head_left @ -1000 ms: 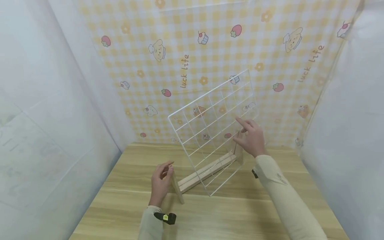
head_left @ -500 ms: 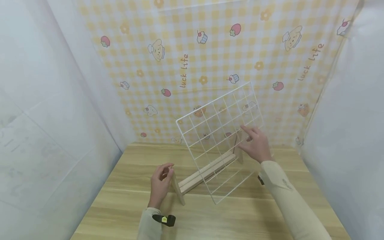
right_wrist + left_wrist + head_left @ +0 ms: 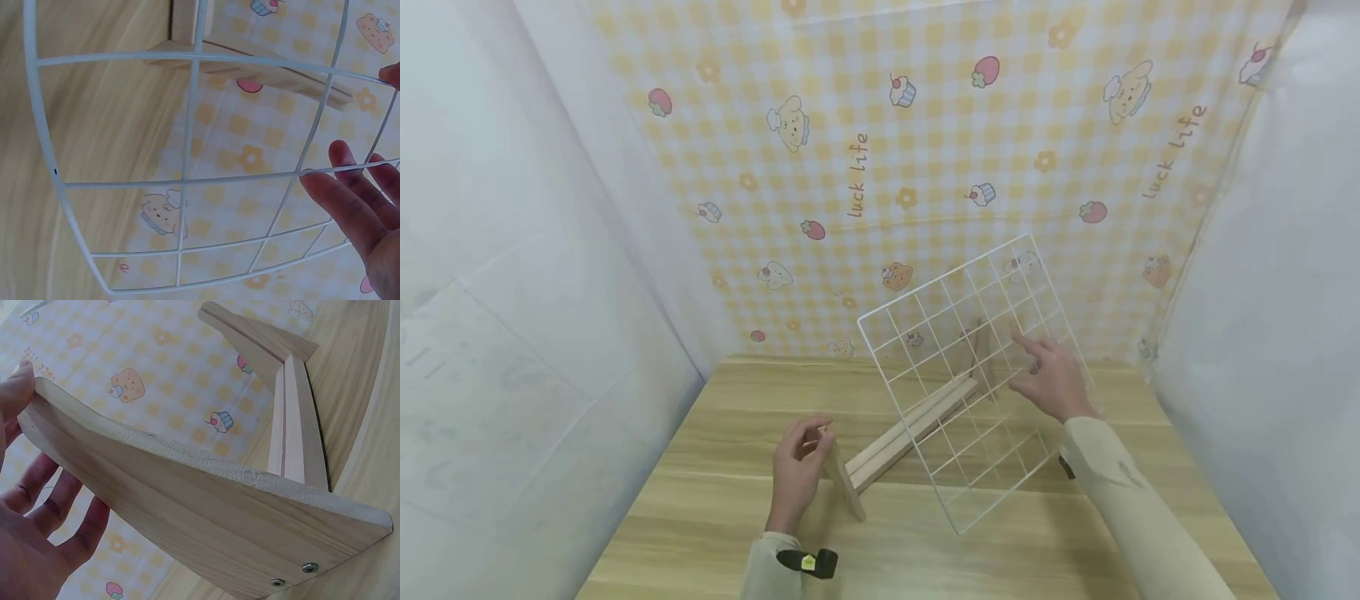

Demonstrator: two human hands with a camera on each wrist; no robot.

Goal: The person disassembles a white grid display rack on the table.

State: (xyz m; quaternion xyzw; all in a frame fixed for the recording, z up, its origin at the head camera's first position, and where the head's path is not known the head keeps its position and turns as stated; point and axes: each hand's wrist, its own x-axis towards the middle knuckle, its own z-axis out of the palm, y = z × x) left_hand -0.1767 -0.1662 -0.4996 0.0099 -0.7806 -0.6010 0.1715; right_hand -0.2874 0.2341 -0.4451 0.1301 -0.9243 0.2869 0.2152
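White rectangular wire grid [image 3: 183, 182], tilted above the surface [image 3: 715, 500], near right of the pale wooden stand [image 3: 880, 454], held by the half-open, nearer right hand [image 3: 1052, 379]. The left hand [image 3: 797, 471], curled, grips the near upright [image 3: 187, 494]; the long crossbar [image 3: 297, 431] runs obliquely toward the surface's far edge.

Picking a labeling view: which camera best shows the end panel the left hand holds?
Left wrist: the end panel is large, outer face and two screws visible. Head shows it small, nearly edge-on; right wrist misses it, showing the opposite panel.

Head view looks forward and down; close wrist views share the wooden stand [image 3: 206, 500].
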